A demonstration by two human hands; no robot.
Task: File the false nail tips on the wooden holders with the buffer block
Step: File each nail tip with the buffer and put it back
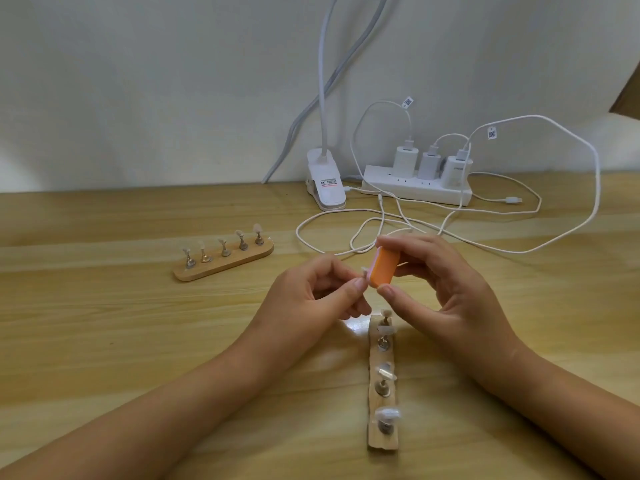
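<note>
Above the table [104, 341], the orange buffer block [382, 270] seems pink-edged.

One wide-angle camera, worn on the person's head, looked forward and down across a wooden table [104, 323] toward a pale wall [138, 81] at twelve o'clock. It sat close to the work: forearms [156, 410] filled the lower frame at seven and five o'clock, with the left hand [311, 296] and right hand [446, 289] side by side just below centre.
</note>
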